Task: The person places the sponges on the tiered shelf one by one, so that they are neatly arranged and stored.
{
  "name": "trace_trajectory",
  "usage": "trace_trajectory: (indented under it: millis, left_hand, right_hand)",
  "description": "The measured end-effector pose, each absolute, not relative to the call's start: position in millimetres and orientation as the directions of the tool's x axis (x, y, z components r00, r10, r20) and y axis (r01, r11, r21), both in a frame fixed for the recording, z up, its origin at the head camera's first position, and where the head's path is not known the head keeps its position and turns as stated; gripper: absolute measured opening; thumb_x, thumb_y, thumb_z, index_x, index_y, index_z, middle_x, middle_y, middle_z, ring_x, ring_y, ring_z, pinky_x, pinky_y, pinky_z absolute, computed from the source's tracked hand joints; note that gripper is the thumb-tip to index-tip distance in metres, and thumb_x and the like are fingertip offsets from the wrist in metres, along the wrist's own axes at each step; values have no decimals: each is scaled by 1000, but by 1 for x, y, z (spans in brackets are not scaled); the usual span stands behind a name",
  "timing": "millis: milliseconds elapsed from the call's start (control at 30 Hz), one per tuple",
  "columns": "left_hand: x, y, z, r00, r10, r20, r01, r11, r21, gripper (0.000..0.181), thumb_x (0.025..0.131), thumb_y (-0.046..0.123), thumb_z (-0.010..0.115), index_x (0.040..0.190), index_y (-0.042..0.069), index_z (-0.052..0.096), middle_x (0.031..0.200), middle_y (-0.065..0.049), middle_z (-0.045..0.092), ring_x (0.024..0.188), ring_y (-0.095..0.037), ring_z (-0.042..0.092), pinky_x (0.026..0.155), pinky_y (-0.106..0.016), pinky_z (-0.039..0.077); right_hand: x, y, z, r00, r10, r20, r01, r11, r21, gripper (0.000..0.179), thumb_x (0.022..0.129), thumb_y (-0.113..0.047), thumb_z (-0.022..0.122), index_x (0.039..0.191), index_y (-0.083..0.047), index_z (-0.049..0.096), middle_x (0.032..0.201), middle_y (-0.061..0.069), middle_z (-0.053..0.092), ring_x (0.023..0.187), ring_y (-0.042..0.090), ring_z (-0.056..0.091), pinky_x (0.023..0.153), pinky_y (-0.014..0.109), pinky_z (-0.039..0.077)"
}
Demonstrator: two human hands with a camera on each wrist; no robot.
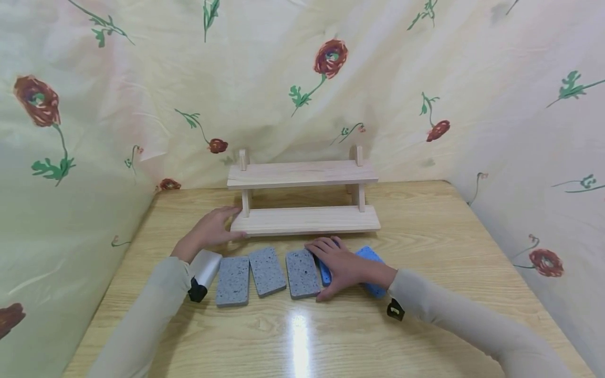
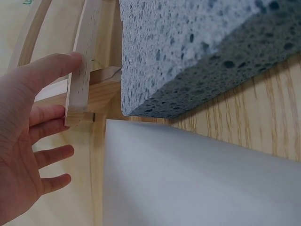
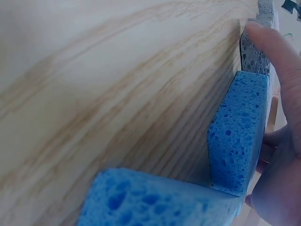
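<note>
My left hand (image 1: pixel 215 227) is at the left end of a two-tier wooden shelf (image 1: pixel 304 220). In the left wrist view, its thumb and forefinger hold the end of the lower board (image 2: pixel 81 92), while the other fingers extend past it. My right hand (image 1: pixel 344 264) spans the right side of a grey sponge (image 1: pixel 302 273), thumb by the near corner and fingertips over the far one. Partly hidden beneath its palm is a blue sponge (image 3: pixel 239 132). A second blue sponge (image 1: pixel 371 255) lies under the right wrist.
Two more grey sponges, one leftmost (image 1: pixel 232 281) and one beside it (image 1: pixel 267 271), lie flat on the wood-grain table (image 1: pixel 255 341). A smooth white object (image 1: pixel 207 266) lies by the left wrist. Flower-printed cloth (image 1: pixel 264 68) hangs behind the shelf and along both sides.
</note>
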State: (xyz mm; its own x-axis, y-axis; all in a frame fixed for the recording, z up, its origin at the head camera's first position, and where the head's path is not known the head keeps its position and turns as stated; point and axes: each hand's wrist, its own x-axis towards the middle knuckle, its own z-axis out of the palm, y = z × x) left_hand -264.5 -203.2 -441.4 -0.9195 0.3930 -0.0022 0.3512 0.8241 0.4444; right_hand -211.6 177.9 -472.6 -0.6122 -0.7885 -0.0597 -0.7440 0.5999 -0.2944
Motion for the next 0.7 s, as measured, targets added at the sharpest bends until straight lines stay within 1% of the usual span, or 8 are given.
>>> trace_trajectory:
  millis: [133,333,533,700]
  left_hand:
    - [-266,-204,-443,-919,394,0,352,822,448,80,92,42,74,151,-2,45,156,-29,41,146,-49,37,121,-62,31]
    - [-266,-204,-443,-920,392,-2,348,819,457,80,91,43,74,151,-1,45,157,-29,41,146,-49,37,121,-62,31]
    - [-265,-203,-443,-923,386,-7,339,820,461,80,92,42,75,152,-1,44,157,-29,40,146,-50,36,121,-63,31]
    - [-265,-204,-444,-925,380,-14,331,822,463,81,91,45,74,152,0,44,158,-29,40,146,-49,36,120,-63,31]
  right_hand:
    - [-211,176,-471,-612,-789,-53,-748,599,-286,121,69,-71,81,158,-6,32,159,13,39,148,33,33,119,65,25]
    - [-210,175,-469,-611,-790,-45,-739,590,-325,117,69,-67,83,156,-5,35,157,17,40,146,36,34,116,69,25]
    - [-212,175,-471,-615,-786,-65,-724,595,-350,117,69,-68,82,157,-8,34,158,14,39,147,33,32,118,67,22]
    - [-213,174,-473,-603,-797,-41,-728,571,-380,117,68,-66,84,155,-7,35,156,13,40,145,31,34,117,67,24]
